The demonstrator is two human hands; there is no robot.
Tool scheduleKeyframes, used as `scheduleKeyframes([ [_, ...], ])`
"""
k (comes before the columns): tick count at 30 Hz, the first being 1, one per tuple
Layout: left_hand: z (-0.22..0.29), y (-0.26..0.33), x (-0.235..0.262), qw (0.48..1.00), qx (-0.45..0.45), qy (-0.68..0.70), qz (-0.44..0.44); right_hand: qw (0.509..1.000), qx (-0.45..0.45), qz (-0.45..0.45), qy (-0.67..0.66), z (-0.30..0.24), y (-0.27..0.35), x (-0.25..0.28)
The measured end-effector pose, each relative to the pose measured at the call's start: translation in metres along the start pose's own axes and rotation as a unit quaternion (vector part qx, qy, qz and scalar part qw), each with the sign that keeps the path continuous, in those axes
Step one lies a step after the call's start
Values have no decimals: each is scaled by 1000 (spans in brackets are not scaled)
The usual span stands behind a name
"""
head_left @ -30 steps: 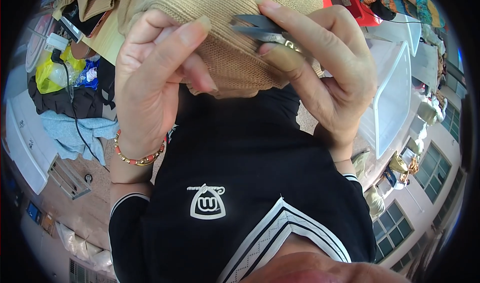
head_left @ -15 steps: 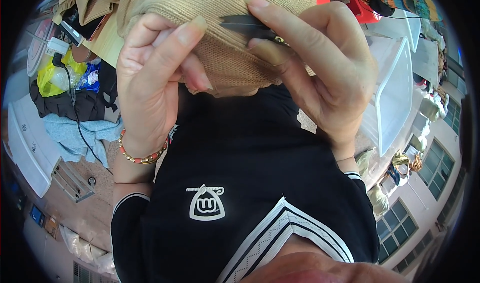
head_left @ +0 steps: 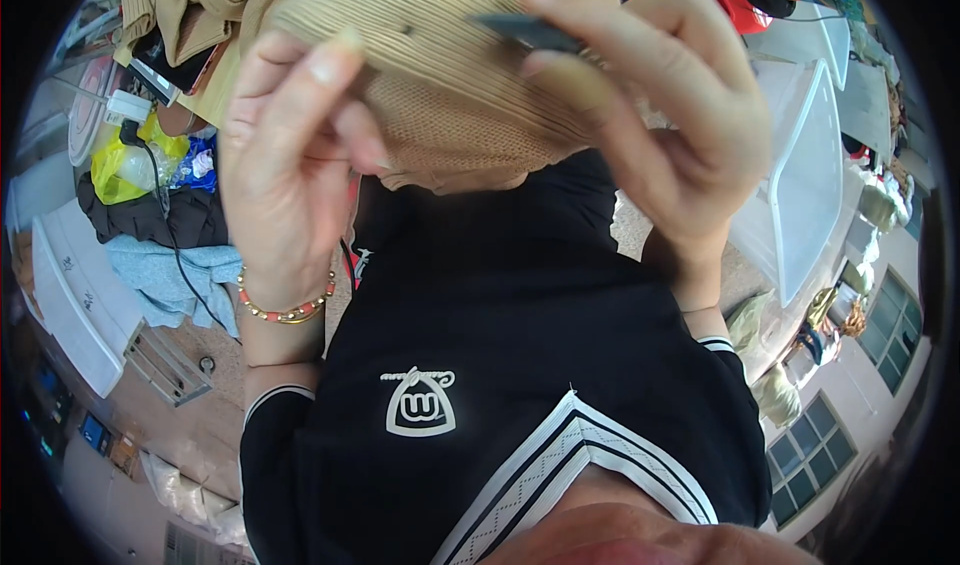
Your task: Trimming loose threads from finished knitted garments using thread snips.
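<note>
A tan ribbed knit garment (head_left: 455, 95) is bunched up in front of my chest. At its left edge, my left hand (head_left: 280, 165) is closed, thumb and curled fingers on the knit; where exactly they grip is partly hidden. In my right hand (head_left: 690, 115) is a pair of small dark thread snips (head_left: 525, 31), pinched between thumb and forefinger, blades pointing left over the ribbed band. The snips and right fingers are blurred. A small dark speck shows on the ribbing left of the blade tips.
More tan knitwear (head_left: 210, 0) lies at the far left, by a phone-like dark object (head_left: 165, 60). A power adapter (head_left: 128, 107) with a black cable hangs beside a yellow bag (head_left: 125, 170). Light blue cloth (head_left: 170, 275) lies below. At right stands a clear plastic bin (head_left: 800, 185).
My left hand has shifted left along the garment's edge. My right hand has moved slightly right and down with the snips, and more of the ribbed band shows between the hands.
</note>
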State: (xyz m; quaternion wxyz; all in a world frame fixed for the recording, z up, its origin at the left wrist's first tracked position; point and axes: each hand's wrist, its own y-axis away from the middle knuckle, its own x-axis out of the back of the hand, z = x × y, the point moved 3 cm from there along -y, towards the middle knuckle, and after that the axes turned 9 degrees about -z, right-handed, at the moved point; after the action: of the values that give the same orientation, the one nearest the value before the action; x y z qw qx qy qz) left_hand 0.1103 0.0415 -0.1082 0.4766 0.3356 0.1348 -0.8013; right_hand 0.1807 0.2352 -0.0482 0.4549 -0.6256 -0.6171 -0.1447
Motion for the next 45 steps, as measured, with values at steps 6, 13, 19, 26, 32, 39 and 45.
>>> scheduleKeyframes([
  [6, 36, -32, 28, 997, -41, 14, -68, 983, -174, 15, 47, 1, 8, 28],
  [13, 15, -34, 37, 993, -73, -92, 7, 998, -53, 39, -5, 13, 29, 13],
  [19, 13, -3, -1, 941, -166, -292, -42, 1000, 10, -5, -25, 4, 27, 10],
  [26, 9, 14, -27, 949, 54, -311, -18, 999, 25, -19, 0, 2, 26, 7],
  [32, 5, 5, -28, 956, 41, -288, -26, 965, -233, -117, 23, -19, 4, 22],
  [39, 3, 7, -28, 956, 35, -292, -15, 974, -198, -94, 58, -19, 2, 15],
  [45, 2, 7, -29, 956, 32, -292, -10, 977, -176, -73, 93, -18, 2, 16],
])
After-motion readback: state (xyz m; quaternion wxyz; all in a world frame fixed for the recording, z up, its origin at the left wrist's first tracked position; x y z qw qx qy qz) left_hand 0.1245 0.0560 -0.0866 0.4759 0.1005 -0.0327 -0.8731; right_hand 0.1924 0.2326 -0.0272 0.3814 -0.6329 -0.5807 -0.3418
